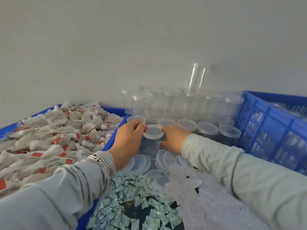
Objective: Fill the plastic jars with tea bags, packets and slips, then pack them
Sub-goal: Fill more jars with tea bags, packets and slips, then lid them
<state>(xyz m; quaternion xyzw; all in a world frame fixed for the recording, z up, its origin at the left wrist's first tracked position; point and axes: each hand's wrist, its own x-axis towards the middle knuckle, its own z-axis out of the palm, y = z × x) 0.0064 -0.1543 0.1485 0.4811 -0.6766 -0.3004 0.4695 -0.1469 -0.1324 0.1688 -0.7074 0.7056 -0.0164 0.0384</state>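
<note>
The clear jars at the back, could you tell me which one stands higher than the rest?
The stacked jar, right of centre against the wall. It sits tilted on top of another jar, while the others stand on the bench.

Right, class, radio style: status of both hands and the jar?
Left hand on lid, right hand gripping jar. Jar looks empty. Nothing blocking.

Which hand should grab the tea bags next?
Probably the left hand: the tea bags are heaped right beside it. The right hand could steady the jar both hands touch.
</note>
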